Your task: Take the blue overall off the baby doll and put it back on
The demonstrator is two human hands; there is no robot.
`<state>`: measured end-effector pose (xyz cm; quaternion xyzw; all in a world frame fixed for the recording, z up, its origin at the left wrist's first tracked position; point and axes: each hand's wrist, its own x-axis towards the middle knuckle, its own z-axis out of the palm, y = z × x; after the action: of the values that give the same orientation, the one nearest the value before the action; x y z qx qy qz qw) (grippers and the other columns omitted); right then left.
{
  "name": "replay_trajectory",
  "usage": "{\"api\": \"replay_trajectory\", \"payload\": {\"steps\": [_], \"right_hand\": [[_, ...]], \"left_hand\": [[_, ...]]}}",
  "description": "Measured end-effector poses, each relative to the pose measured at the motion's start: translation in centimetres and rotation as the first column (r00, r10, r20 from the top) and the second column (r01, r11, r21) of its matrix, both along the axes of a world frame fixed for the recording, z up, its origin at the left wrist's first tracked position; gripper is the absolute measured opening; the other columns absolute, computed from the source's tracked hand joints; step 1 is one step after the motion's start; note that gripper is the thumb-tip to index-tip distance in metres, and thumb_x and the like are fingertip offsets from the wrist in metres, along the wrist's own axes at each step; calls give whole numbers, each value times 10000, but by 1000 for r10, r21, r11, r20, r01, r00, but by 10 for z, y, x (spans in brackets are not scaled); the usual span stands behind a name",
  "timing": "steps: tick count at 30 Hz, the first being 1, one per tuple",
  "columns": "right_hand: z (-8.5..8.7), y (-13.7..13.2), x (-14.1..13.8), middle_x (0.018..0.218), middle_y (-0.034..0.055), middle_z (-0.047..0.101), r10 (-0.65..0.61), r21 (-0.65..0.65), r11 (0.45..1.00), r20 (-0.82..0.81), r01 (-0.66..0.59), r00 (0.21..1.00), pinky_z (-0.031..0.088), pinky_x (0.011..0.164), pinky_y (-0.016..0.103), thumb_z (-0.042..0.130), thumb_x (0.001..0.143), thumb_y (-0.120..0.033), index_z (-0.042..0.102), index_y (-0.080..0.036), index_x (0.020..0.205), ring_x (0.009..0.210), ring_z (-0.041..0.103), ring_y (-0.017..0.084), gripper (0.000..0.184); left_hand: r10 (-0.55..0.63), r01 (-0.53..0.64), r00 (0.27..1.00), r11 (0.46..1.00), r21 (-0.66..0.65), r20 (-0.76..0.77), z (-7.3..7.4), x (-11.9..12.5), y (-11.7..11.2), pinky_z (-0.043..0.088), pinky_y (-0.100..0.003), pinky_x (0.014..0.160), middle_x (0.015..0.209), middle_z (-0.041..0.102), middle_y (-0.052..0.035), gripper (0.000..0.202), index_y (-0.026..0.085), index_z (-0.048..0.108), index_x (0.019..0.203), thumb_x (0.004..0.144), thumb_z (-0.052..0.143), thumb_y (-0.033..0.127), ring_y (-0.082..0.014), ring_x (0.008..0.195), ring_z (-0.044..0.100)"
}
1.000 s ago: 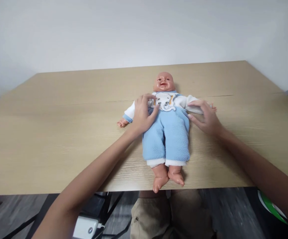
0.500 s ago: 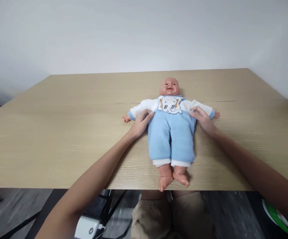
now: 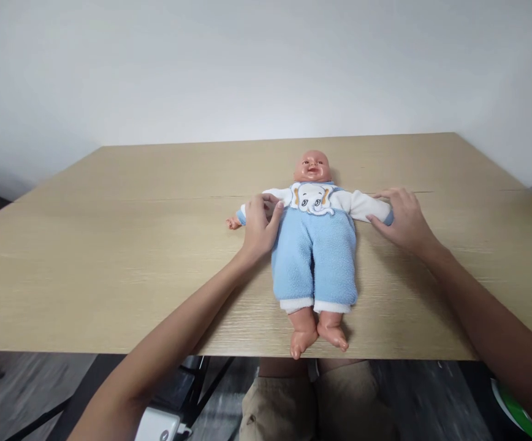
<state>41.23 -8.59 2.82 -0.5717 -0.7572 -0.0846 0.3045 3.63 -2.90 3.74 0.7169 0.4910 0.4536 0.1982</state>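
Note:
A baby doll (image 3: 312, 245) lies on its back on the table, head toward the wall and feet at the front edge. It wears a white top with an elephant face (image 3: 312, 199) on the chest and fleecy light blue trousers. My left hand (image 3: 260, 226) is closed over the white sleeve on the left, thumb by the doll's side; the doll's small hand shows beyond it. Around the blue cuff of the other sleeve (image 3: 362, 205) my right hand (image 3: 406, 220) is closed, thumb below and fingers above, hiding the doll's hand there.
The pale wooden table (image 3: 110, 257) has a thin seam across it and a white wall (image 3: 266, 67) behind. Below the front edge are my knees in tan shorts (image 3: 284, 407), a white device (image 3: 158, 424) and, at lower right, a green-and-white object (image 3: 514, 407).
My right hand has moved outward from the doll's side to its sleeve cuff. The left hand has shifted slightly up onto the other sleeve. The doll stays lying in place.

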Motion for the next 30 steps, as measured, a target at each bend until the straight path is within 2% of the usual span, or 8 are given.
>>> {"api": "replay_trajectory", "payload": {"steps": [3,7,11,15,17,23,27,30], "right_hand": [[-5,4,18,1332,197,733,23,-86,996,20,-21,1000,519,1049,636,702,975,-542,646,-209,1408,1223,673,471,549],[-6,7,29,1260,187,770,35,-149,988,-12,-36,999,542,1007,593,720,952,-600,679,-214,1306,1157,726,443,525],[2,5,27,1141,161,809,43,-119,992,-36,-47,998,548,978,583,766,904,-620,700,-231,1199,1067,764,430,493],[13,-1,17,1088,132,833,26,-38,999,-84,-29,996,543,1032,592,810,852,-584,694,-253,1173,999,788,402,476],[18,-5,8,1071,116,837,11,-18,1000,-115,-13,993,550,1041,591,834,839,-591,690,-270,1172,951,787,382,484],[25,-15,-10,1197,138,806,-9,-52,999,-297,-6,955,623,956,556,879,829,-643,655,-293,1290,1028,772,388,621],[18,-11,-2,1324,154,737,97,-55,988,-522,-147,848,638,1012,532,911,807,-632,424,-276,1569,1195,753,380,971],[7,-6,2,1546,186,604,161,-34,973,-604,-227,781,594,1143,544,928,806,-600,309,-296,1629,1357,693,377,1074]], "left_hand": [[-47,62,992,989,131,-114,23,22,-2,477,-473,1113,1245,716,-116,197,251,591,1163,1114,552,438,-293,1184,605],[-305,362,887,925,114,-347,46,70,9,428,-463,1188,1298,718,-117,213,226,650,1178,1105,577,413,-305,1273,594],[-406,496,750,868,37,-522,50,116,28,417,-488,1194,1402,673,-161,403,187,660,1328,1019,732,434,-351,1326,556],[-459,527,635,846,-86,-622,45,140,38,393,-544,1195,1500,637,-183,758,205,616,1454,837,925,519,-402,1364,530],[-438,495,628,863,-104,-643,42,144,37,375,-564,1196,1483,659,-181,766,205,620,1461,841,909,552,-415,1364,528],[-382,480,668,877,-22,-639,34,139,30,398,-527,1159,1361,727,-144,529,225,672,1456,958,720,397,-378,1280,580],[-369,466,726,884,21,-580,31,134,29,425,-517,1133,1334,730,-142,510,209,671,1462,993,666,407,-367,1248,589],[-370,451,779,892,43,-505,29,132,32,457,-498,1103,1315,732,-139,494,188,665,1448,1024,643,440,-356,1222,599]]}}
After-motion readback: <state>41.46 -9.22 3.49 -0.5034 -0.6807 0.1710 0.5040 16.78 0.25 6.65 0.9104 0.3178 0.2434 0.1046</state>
